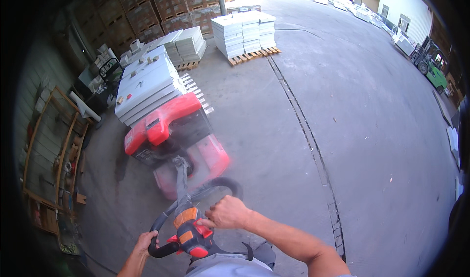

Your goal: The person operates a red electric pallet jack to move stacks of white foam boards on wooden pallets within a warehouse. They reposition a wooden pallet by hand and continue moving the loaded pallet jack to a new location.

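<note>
A red electric pallet truck point(178, 113) stands in front of me, with its steering tiller point(182, 181) reaching back to my waist. The tiller head point(193, 233) is black with orange panels and red controls, set between looped black handles. My left hand point(146, 241) is wrapped round the left handle loop point(161, 249). Closed above the right side of the head, my right hand point(227, 212) has a thumb or finger against a red control lever point(203, 229). Beyond the truck lies a stack of white panels point(149, 88) with small blocks on top; its forks are hidden.
White panel stacks point(243, 34) sit on wooden pallets point(254, 55) ahead. Large crates point(169, 5) are piled behind them. Wooden frames point(61, 164) lean at the left wall. A grooved channel point(303, 123) crosses the concrete floor. A green forklift point(433, 71) stands far right.
</note>
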Available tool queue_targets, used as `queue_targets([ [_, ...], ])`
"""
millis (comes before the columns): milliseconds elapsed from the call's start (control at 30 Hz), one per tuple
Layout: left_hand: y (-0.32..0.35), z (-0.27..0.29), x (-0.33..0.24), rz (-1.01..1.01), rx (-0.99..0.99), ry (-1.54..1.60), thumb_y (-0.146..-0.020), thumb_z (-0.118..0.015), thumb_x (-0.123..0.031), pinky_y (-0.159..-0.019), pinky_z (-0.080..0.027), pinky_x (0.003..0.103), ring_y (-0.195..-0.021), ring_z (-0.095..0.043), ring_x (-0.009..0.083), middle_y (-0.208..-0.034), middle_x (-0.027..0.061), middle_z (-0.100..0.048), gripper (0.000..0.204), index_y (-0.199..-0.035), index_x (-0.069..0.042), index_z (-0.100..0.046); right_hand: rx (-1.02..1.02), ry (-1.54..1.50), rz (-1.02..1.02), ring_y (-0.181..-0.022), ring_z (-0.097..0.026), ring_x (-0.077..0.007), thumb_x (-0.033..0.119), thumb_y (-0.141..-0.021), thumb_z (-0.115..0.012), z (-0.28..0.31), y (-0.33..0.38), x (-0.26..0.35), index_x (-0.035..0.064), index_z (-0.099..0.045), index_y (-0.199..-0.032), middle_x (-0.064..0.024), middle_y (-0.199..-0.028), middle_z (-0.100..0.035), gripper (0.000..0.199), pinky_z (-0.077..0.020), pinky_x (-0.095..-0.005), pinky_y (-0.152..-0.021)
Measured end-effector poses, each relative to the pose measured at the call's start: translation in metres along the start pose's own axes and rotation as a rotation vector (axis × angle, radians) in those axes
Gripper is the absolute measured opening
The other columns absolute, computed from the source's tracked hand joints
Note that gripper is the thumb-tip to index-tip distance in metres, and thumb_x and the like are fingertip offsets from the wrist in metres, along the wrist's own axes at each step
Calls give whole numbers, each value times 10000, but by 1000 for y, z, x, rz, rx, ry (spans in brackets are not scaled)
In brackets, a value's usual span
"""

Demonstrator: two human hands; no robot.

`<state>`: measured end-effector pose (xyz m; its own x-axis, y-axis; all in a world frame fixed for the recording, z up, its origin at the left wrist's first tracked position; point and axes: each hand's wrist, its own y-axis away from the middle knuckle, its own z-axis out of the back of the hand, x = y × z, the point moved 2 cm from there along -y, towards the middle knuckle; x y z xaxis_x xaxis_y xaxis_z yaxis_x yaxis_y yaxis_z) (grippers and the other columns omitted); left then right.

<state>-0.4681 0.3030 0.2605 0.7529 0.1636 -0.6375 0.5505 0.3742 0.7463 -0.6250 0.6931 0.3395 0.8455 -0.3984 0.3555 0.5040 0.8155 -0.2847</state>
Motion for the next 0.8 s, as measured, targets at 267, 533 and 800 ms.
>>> queue_targets([
  [267, 33, -95, -6, 15, -158, 112, -884, -655, -192, -411, -490, 340, -449, -552, 205, -652, 92, -581, 192, -880, -11, -591, -102, 10, 199, -519, -601, -283, 518, -965, -501, 65, 8, -86, 92, -587, -564, -50, -523, -562, 591, -462, -390, -481],
  [533, 25, -84, -3, -10, -98, 180, -865, -677, -184, -398, -504, 376, -453, -560, 218, -658, 100, -575, 206, -883, -3, -581, 17, 11, 203, -551, -639, -265, 499, -971, -503, 47, -4, -76, 94, -600, -643, -54, -558, -587, 531, -498, -385, -491],
  [800, -12, -125, 5, -29, -152, 388, -850, -693, -175, -405, -505, 378, -474, -556, 220, -694, 102, -570, 219, -901, 2, -575, 122, 33, 265, -581, -621, -261, 527, -948, -517, 27, -26, -133, 120, -604, -671, -49, -593, -571, 501, -474, -391, -513],
])
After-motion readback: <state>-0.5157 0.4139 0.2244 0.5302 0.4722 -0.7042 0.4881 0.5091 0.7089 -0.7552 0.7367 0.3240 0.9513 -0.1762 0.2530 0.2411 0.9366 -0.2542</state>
